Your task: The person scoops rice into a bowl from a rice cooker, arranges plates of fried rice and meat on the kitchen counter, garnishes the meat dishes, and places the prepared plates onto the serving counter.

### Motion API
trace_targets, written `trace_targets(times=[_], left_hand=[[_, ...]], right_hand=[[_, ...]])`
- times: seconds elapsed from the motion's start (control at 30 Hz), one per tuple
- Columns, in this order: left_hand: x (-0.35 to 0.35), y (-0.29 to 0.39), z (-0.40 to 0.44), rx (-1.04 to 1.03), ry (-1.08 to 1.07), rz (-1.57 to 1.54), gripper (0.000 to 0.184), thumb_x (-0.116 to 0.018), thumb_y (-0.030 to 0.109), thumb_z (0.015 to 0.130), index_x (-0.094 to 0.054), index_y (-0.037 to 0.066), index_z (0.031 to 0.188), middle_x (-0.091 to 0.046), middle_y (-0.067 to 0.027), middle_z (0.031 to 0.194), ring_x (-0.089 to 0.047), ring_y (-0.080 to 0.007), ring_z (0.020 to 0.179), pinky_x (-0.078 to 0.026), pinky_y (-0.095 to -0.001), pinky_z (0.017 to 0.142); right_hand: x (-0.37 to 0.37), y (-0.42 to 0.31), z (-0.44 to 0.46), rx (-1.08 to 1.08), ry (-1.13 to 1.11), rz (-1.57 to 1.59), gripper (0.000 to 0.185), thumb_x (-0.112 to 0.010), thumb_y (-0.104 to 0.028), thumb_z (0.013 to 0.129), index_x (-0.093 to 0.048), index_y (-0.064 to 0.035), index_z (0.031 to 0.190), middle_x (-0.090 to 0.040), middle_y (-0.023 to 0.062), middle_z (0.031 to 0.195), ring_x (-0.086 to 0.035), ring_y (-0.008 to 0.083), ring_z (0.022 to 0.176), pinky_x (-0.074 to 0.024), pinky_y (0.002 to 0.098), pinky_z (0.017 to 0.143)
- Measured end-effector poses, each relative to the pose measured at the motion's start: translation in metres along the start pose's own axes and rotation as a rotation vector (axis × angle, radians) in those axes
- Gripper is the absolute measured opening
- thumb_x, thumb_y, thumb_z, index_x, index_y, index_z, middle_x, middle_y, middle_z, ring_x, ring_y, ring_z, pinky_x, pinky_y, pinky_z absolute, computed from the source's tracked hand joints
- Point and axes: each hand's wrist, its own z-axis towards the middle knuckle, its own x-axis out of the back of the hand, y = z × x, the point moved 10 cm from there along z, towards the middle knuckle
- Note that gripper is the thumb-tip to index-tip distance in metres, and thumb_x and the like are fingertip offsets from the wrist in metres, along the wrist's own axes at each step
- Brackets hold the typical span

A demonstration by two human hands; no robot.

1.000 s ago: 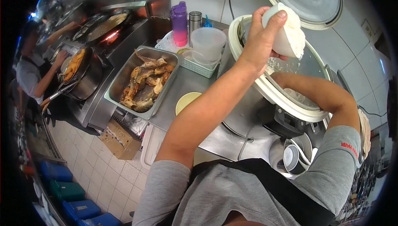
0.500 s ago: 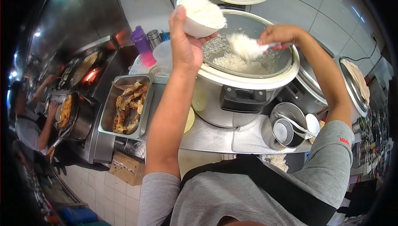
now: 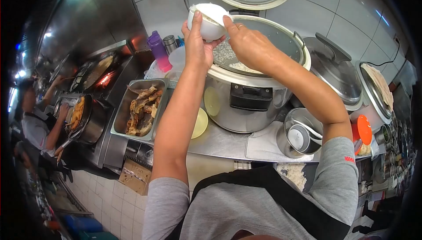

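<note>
My left hand [image 3: 198,44] holds up a white bowl [image 3: 210,29] of cooked rice, its fingers wrapped round the side and base. With my right hand [image 3: 248,45] I grip a white rice paddle [image 3: 219,13], its blade lying across the bowl's top over the rice. The handle is mostly hidden in my fingers. Both hands are above the back left of a large open rice cooker [image 3: 272,80]. Loose rice [image 3: 225,54] covers part of the cooker's inside.
A metal tray of browned meat pieces [image 3: 143,112] stands left, near a purple-pink bottle [image 3: 158,51]. At the right are a metal pot [image 3: 292,146] with utensils, a lidded cooker [image 3: 332,70] and an orange object [image 3: 362,130]. A co-worker [image 3: 37,123] is at the stove, far left.
My right hand has moved left with the paddle, from over the cooker to the bowl. The bowl has shifted slightly down. An orange object now shows at the right.
</note>
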Motion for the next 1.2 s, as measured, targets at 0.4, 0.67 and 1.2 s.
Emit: trace_targets(times=[0.4,0.67,1.2], left_hand=[[-0.023,0.006,-0.011,0.036,-0.170,-0.039,0.064,-0.051,0.053,0.085,-0.040,0.006,0.127,-0.051,-0.0178,0.121,-0.056,-0.0328,0.106,-0.053,-0.0476,0.075],[-0.022,0.015,-0.016,0.002,-0.119,-0.099,0.064,-0.053,0.051,0.079,-0.041,0.006,0.122,-0.053,-0.0161,0.117,-0.058,-0.0299,0.103,-0.054,-0.0470,0.073],[-0.002,0.034,-0.016,-0.263,0.000,-0.187,0.070,-0.066,0.033,0.076,-0.023,0.017,0.129,-0.034,-0.0136,0.127,-0.039,-0.0309,0.120,-0.044,-0.0525,0.090]], right_hand=[[0.051,0.029,0.010,-0.057,-0.199,0.175,0.044,-0.051,-0.007,0.087,-0.050,-0.0212,0.129,-0.059,0.0149,0.118,-0.057,0.0342,0.103,-0.0448,0.0413,0.089],[0.038,0.052,0.007,-0.025,-0.073,0.315,0.044,-0.051,-0.012,0.089,-0.048,-0.0230,0.132,-0.063,0.0112,0.097,-0.061,0.0222,0.079,-0.0493,0.0344,0.071],[-0.010,-0.010,-0.018,-0.372,-0.209,1.285,0.061,-0.053,-0.011,0.088,-0.024,-0.0026,0.141,-0.052,0.0098,0.092,-0.058,0.0149,0.060,-0.0504,0.0288,0.045]])
